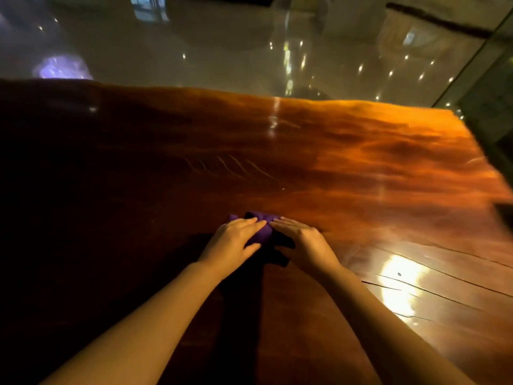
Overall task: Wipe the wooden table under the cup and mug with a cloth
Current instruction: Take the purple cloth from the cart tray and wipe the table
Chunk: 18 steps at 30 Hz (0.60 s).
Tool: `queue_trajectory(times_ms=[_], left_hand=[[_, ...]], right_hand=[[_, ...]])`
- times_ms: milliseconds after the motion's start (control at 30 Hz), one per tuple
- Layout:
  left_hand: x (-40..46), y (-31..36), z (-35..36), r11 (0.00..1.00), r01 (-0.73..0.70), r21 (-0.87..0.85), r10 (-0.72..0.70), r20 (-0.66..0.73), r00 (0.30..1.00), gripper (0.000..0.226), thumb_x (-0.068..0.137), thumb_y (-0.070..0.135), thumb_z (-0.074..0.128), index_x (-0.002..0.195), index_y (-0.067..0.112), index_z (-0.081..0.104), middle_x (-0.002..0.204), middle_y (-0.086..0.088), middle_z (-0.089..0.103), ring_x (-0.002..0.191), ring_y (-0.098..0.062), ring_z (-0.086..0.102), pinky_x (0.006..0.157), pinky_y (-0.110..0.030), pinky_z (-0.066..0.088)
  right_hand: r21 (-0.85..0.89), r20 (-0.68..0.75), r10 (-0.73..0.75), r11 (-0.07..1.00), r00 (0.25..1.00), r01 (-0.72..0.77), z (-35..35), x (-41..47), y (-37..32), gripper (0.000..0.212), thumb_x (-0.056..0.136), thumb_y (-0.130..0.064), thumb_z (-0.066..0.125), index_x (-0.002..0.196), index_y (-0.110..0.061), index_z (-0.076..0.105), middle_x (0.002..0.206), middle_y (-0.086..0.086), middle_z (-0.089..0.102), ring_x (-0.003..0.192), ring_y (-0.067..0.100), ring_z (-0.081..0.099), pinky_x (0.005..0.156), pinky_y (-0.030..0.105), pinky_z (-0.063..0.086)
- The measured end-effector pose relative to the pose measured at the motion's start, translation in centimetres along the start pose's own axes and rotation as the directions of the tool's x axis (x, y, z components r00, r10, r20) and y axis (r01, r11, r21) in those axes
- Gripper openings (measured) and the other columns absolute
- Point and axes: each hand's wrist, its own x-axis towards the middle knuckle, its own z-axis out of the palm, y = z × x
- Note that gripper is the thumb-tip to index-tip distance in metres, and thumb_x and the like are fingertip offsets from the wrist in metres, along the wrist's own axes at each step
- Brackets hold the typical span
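Note:
A purple cloth (263, 227) lies bunched on the glossy wooden table (347, 168), near the middle of the view. My left hand (233, 241) rests flat on the cloth's left side, fingers stretched out. My right hand (301, 240) presses flat on its right side, fingertips almost meeting those of the left. Part of the cloth is hidden under both palms. No cup or mug is in view.
The table's far edge (249, 90) runs across the upper third, with a shiny tiled floor (222, 51) beyond. Cracks in the wood (416, 290) and a bright glare lie at the right. A dark object (503, 212) sits at the table's right edge.

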Motion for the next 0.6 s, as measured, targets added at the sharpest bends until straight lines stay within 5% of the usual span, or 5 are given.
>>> queue_trajectory(times_ms=[233, 367, 500, 600], left_hand=[[5.7, -1.1, 5.3, 0.996, -0.070, 0.051, 0.068, 0.040, 0.997, 0.056, 0.083, 0.023, 0.060, 0.135, 0.020, 0.040, 0.142, -0.005, 0.045, 0.131, -0.019, 0.039, 0.109, -0.039, 0.032], [5.5, -2.5, 6.4, 0.972, -0.121, 0.200, 0.095, 0.132, 0.987, 0.056, 0.089, 0.040, 0.045, 0.140, 0.027, 0.028, 0.152, 0.001, 0.027, 0.140, -0.014, 0.019, 0.114, -0.040, 0.016], [4.4, -6.1, 3.8, 0.927, -0.163, 0.338, 0.201, -0.083, 0.976, 0.055, 0.088, 0.042, 0.032, 0.141, 0.028, 0.025, 0.154, -0.001, 0.022, 0.141, -0.014, 0.009, 0.112, -0.045, 0.013], [5.1, -10.5, 0.9, 0.925, 0.076, 0.373, 0.014, -0.233, 0.972, 0.055, 0.090, 0.040, 0.034, 0.142, 0.029, 0.021, 0.155, -0.004, 0.016, 0.142, -0.017, 0.004, 0.111, -0.056, 0.009]], right_hand=[[-0.069, -0.046, -0.012, 0.998, 0.999, 0.009, 1.0, 1.5, 6.8, 0.048, 0.078, -0.015, 0.069, 0.124, -0.012, 0.056, 0.128, 0.010, 0.060, 0.124, 0.023, 0.050, 0.103, 0.034, 0.038], [-0.173, 0.030, -0.026, 0.984, 0.999, 0.031, 1.9, 1.2, 7.7, 0.051, 0.088, -0.037, 0.054, 0.135, -0.022, 0.042, 0.143, 0.002, 0.044, 0.138, 0.018, 0.028, 0.113, 0.042, 0.019], [-0.332, 0.017, -0.163, 0.930, 0.987, 0.159, 2.8, 1.6, 7.0, 0.061, 0.090, -0.059, 0.027, 0.144, -0.038, 0.010, 0.156, -0.003, 0.011, 0.144, 0.016, -0.003, 0.115, 0.049, -0.006], [-0.381, 0.115, -0.263, 0.879, 0.958, 0.287, 4.0, 3.2, 6.6, 0.065, 0.087, -0.063, 0.029, 0.144, -0.040, 0.009, 0.156, -0.001, 0.005, 0.144, 0.020, -0.007, 0.113, 0.055, -0.006]])
